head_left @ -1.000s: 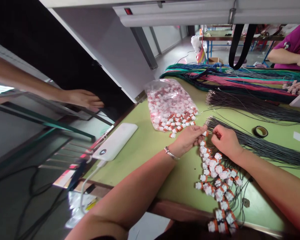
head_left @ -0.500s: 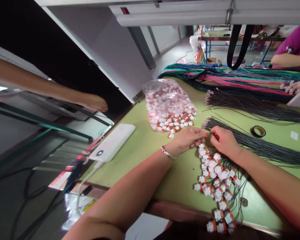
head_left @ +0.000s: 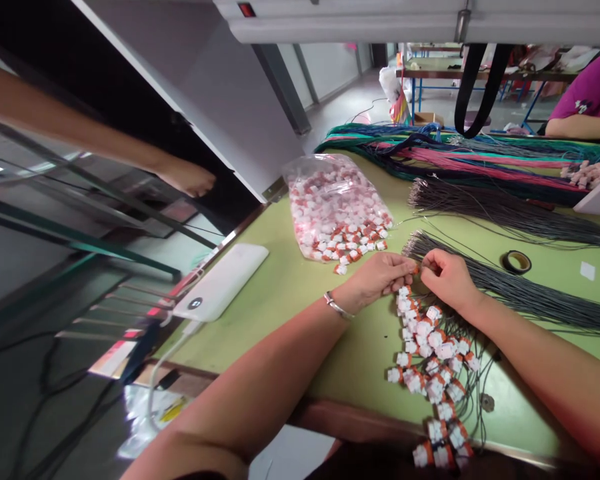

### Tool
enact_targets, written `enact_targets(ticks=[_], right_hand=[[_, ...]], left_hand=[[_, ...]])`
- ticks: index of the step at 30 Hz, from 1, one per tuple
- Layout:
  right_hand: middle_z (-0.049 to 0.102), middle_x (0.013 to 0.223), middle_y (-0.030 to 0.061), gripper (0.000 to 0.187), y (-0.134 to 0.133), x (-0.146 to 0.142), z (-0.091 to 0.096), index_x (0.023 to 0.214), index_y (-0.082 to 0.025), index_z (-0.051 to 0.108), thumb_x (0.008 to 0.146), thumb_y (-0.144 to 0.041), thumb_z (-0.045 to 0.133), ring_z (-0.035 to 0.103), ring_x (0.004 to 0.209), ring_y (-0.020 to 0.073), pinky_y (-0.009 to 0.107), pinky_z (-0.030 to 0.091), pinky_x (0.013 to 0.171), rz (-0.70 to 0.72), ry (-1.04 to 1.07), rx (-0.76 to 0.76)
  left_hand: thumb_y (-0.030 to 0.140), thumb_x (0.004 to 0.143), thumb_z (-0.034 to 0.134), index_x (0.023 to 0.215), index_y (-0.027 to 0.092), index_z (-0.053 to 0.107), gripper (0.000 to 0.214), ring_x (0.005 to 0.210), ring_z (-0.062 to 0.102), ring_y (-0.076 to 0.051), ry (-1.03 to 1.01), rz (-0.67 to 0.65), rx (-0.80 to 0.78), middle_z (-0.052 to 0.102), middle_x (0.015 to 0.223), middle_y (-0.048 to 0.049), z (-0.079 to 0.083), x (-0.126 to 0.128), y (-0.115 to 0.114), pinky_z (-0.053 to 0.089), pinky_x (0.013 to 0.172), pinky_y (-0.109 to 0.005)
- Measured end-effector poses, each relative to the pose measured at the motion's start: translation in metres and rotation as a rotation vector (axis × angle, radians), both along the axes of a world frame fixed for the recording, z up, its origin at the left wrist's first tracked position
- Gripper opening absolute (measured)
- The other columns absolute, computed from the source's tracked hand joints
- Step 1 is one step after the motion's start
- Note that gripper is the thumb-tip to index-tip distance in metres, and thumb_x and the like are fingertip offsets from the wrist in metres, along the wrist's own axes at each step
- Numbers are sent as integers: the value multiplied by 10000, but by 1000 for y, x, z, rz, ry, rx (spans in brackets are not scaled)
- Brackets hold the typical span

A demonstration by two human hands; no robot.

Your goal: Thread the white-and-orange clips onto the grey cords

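Observation:
My left hand point(head_left: 383, 275) pinches a small orange-and-white connector housing point(head_left: 415, 269) between thumb and forefinger. Close against it, my right hand point(head_left: 446, 279) is closed in a pinch on a thin dark wire, mostly hidden by the fingers. Below both hands lies a pile of white-and-orange connectors point(head_left: 436, 340) with dark wires attached, some hanging at the table's front edge. Just behind the right hand, a bundle of dark wires point(head_left: 530, 293) with bare metal ends stretches off to the right.
An open plastic bag point(head_left: 330, 200) of connectors spills onto the green table point(head_left: 285, 313). A white power bank point(head_left: 225, 280) with a cable lies left. Behind are another dark wire bundle point(head_left: 500, 215), coloured wires point(head_left: 445, 157) and black tape point(head_left: 516, 262). Other people's arms show left and right.
My two hands stay together around the connector, with the right fingers shifting slightly. The view has tilted a little. The person's sleeve at the far right has moved slightly right.

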State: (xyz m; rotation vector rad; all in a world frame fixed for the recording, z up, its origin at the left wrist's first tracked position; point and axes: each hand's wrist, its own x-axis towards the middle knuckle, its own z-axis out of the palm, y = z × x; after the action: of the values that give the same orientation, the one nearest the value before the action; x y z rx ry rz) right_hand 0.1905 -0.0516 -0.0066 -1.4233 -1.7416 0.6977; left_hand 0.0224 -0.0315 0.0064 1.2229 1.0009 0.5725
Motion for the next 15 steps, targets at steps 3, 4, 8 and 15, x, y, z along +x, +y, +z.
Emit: enact_targets(ticks=[3,4,8,15], right_hand=[[507,509,-36,44,0,0,1,626,-200,513,662,-224,522,416,461,97,234,334,476,-7,-4,4],[506,508,-36,42,-1,0,1,627,-200,513,660,-225,523,417,462,98,233,334,475,-14,-2,5],[516,521,-32,48,0,0,-1,643,-196,526,663,-239,524,430,471,101,232,340,480,-8,-18,16],[536,530,-28,91,1,-1,-6,659,-191,535,677,-280,538,432,472,104,238,334,493,-8,-83,20]], left_hand=[[480,700,677,653,115,636,370,349,308,-26,-9,-4,-13,455,426,42,-1,-1,1,168,356,-176],[477,701,677,660,116,639,365,352,315,-27,-13,-9,-17,461,433,41,-1,-1,2,171,356,-176],[469,716,660,659,121,632,354,354,316,-28,-9,-24,-8,467,446,43,0,-1,2,167,353,-180],[450,701,660,667,123,624,331,377,271,-15,-22,-19,20,507,510,46,3,4,-1,145,380,-190]])
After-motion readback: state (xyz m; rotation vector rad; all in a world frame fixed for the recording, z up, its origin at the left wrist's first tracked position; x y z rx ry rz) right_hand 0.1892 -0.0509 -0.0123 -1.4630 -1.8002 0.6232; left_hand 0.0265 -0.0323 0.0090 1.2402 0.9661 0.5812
